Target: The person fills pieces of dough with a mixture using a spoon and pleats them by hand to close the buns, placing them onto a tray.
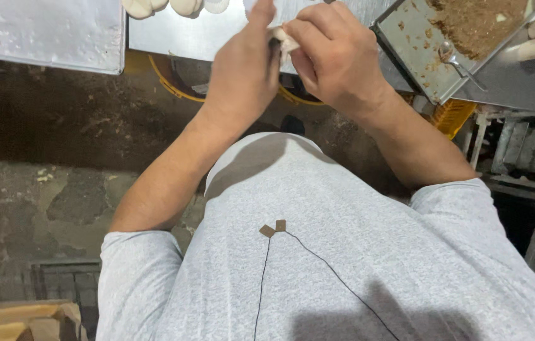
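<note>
Seen from above, over a grey knitted shirt (356, 265) with a thin black cord (318, 265) running down its front. Both forearms raised toward a dull metal table (179, 31) at the top edge.

Left hand (245, 69) upright, fingers held together and pressed flat against a small pale piece of dough (286, 39). Right hand (334, 60) curled, fingertips pinched closed on the same soft, creased piece. Dough caught between the two hands, just above the table's near edge, mostly hidden by the fingers.

To the right, a shallow rectangular metal tray (412, 44), tilted in view, smeared and scattered with crumbs. Heaped in its far half, a coarse brown crumbly filling (476, 22). Resting on the tray's bare part, a shiny metal spoon (460, 63), bowl toward the heap.

At the top, beside the left hand, smooth rounded pale dough pieces (173, 6), partly cut off by the frame. Far left, a flat tray covered in wrinkled clear plastic (47, 31).

Below the table, the curved rim of a yellow bucket (166, 79). Underfoot, a rough, cracked, stained concrete floor (59, 164).
</note>
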